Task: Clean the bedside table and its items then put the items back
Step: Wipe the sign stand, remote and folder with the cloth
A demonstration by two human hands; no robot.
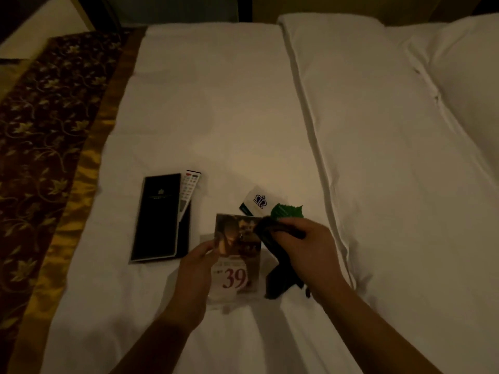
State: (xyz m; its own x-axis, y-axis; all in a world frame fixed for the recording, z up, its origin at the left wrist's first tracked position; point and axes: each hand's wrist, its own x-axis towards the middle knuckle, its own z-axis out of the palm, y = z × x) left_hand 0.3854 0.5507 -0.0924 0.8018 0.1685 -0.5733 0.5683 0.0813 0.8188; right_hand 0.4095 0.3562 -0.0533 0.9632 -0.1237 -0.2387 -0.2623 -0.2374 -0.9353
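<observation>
Over a white bed, my left hand (pixel 195 268) grips the left edge of a clear acrylic stand (pixel 237 255) with a picture card marked "39" inside. My right hand (pixel 299 252) is closed on a dark cloth (pixel 278 271), pressed against the stand's upper right corner, and the cloth hangs down beside it. On the sheet to the left lies a black folder (pixel 159 217) with a white remote control (pixel 189 188) resting along its right edge. Behind my right hand lie a white card with a crown logo (pixel 258 199) and a green leaf-shaped card (pixel 286 211). The bedside table is out of view.
The white sheet (pixel 216 109) stretches far ahead. A folded white duvet (pixel 391 147) and pillow (pixel 464 71) fill the right side. A dark floral bed runner with a gold border (pixel 46 147) crosses the left side.
</observation>
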